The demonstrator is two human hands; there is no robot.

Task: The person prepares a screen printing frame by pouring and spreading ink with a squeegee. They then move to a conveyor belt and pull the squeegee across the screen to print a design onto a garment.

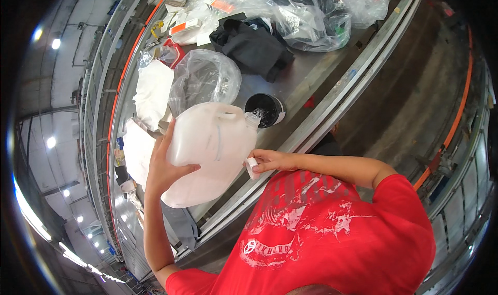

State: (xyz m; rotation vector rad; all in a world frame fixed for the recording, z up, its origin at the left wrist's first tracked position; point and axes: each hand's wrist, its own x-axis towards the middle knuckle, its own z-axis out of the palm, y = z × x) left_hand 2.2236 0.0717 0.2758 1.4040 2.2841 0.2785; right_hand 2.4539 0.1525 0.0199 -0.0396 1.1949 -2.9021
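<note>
My left hand grips the side of a large translucent white plastic jug, which is tipped on its side. The jug's neck rests over the rim of a black round container, and what looks like clear liquid runs from it into the container. My right hand is closed around a small white cap, just right of the jug's lower part. White crumpled material lies left of the jug, and a clear plastic bag sits behind it.
The metal sorting surface holds dark fabric, several plastic bags, papers and a red item. A metal rail borders it on the right, with dark floor beyond. An orange cable runs at far right.
</note>
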